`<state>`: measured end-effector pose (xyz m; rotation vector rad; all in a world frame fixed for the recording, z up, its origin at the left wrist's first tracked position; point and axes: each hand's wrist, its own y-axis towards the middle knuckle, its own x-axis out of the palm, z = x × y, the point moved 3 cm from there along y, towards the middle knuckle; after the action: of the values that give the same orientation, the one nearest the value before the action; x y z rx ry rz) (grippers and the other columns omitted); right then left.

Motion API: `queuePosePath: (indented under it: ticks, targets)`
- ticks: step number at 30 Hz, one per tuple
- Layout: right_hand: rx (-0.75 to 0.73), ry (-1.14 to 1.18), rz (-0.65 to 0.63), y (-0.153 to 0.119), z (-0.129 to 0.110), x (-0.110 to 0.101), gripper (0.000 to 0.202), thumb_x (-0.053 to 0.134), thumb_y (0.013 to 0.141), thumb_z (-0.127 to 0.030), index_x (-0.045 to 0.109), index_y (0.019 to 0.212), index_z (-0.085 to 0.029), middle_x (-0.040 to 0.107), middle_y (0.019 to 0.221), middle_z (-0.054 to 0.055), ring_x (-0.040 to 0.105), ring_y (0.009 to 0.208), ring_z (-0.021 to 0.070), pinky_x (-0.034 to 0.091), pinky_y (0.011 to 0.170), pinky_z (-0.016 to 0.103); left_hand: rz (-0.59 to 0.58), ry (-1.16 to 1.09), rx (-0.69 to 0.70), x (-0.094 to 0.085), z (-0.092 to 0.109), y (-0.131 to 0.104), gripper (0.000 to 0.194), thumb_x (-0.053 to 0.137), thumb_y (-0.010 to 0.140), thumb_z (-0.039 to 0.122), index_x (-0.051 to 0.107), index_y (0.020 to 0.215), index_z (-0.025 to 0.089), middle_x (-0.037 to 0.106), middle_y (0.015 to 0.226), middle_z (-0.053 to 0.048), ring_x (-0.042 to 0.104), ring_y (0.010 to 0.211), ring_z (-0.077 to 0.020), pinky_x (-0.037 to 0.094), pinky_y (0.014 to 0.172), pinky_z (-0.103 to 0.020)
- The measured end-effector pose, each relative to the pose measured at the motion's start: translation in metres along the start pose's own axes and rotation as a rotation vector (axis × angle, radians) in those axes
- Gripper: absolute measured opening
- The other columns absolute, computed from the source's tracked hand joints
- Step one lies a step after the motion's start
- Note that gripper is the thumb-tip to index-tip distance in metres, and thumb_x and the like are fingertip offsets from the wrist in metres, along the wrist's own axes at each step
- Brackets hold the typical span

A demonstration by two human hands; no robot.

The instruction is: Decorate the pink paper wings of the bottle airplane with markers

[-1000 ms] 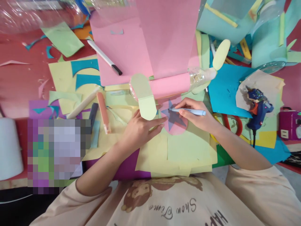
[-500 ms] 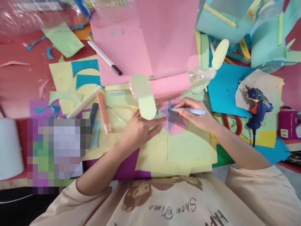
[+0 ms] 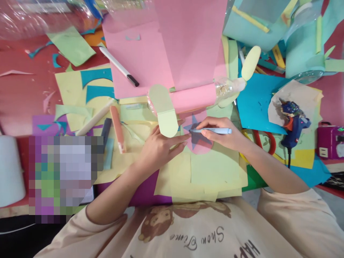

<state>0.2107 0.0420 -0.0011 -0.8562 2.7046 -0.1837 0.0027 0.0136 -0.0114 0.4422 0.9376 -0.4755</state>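
A pink paper disc (image 3: 202, 147) bearing a blue-grey star (image 3: 198, 134) lies on pale green and yellow sheets. My right hand (image 3: 224, 133) pinches a light blue pen (image 3: 219, 131), its tip over the star's left part. Fingers spread, my left hand (image 3: 163, 147) rests flat with its fingertips at the disc's left edge. Just above both hands lies a plastic bottle wrapped in pink paper (image 3: 195, 97), with pale green paper pieces (image 3: 168, 123) attached; one of these overlaps part of my left hand.
A blue glue gun (image 3: 295, 129) lies on paper at right, near red-handled scissors (image 3: 272, 143). A white marker (image 3: 118, 66) is on pink paper at upper left. An orange glue-stick-like tube (image 3: 117, 129) lies left of my left hand. A green-wrapped bottle (image 3: 305, 50) stands upper right.
The pen in my right hand has moved slightly left and down, from the star's middle toward its left part. My left hand has stayed in place.
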Motion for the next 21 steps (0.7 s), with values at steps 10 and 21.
queuePosePath:
  ticks: [10, 21]
  targets:
    - [0.004, 0.000, 0.101, 0.001, 0.002, -0.002, 0.019, 0.058, 0.088, -0.032, 0.065, 0.092, -0.015, 0.060, 0.071, 0.000, 0.050, 0.059, 0.0089, 0.036, 0.053, 0.020, 0.003, 0.017, 0.007, 0.000, 0.000, 0.000, 0.026, 0.053, 0.092, 0.027, 0.071, 0.111, 0.026, 0.059, 0.134, -0.012, 0.060, 0.119, -0.0288, 0.051, 0.096, -0.049]
    - [-0.388, -0.047, 0.351, -0.012, -0.007, -0.010, 0.025, 0.052, 0.092, -0.038, 0.066, 0.106, -0.022, 0.071, 0.081, 0.003, 0.064, 0.060, 0.0137, 0.050, 0.052, 0.027, -0.013, -0.008, -0.013, -0.001, 0.000, 0.001, 0.025, 0.052, 0.092, 0.027, 0.072, 0.108, 0.027, 0.060, 0.133, -0.010, 0.060, 0.119, -0.0271, 0.050, 0.098, -0.048]
